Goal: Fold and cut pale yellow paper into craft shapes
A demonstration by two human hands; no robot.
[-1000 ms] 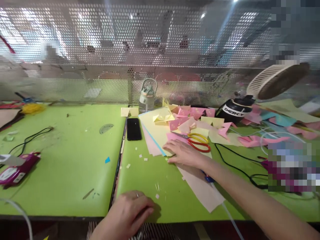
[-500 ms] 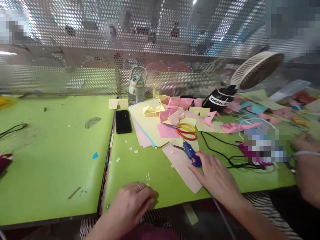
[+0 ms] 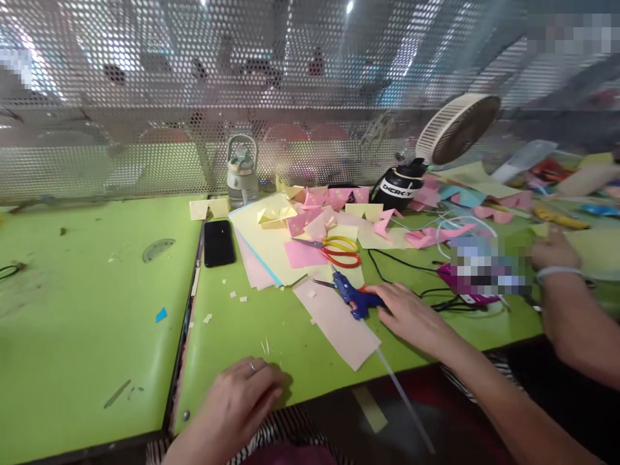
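In the head view, taking the glue gun [image 3: 356, 297] as the clock's centre, many folded, cut paper pieces [image 3: 320, 206] sit around 12, so shaping looks well along; beneath the gun a pink paper strip [image 3: 334, 323] lies flat and unfolded, and yellow sheets [image 3: 264, 248] toward 10 look largely uncut. How many pieces remain cannot be told. The right hand [image 3: 416, 320], toward 4, has its fingers at the gun's handle; whether they pinch it firmly, I cannot tell. The left hand [image 3: 242, 400], at 8, rests by the near edge, fingers loosely bent and close together, the underside hidden. Scissors [image 3: 343, 252] lie at 12, a phone [image 3: 219, 242] near 10. Open green tabletop [image 3: 285, 349] spreads from 7 to 9 as far as the seam [image 3: 186, 310]. Movement seems tighter at 3, with cables [image 3: 445, 300] and a co-worker's hand [image 3: 557, 252]. Toward 5, the glue stick [image 3: 402, 394] overhangs the table edge.
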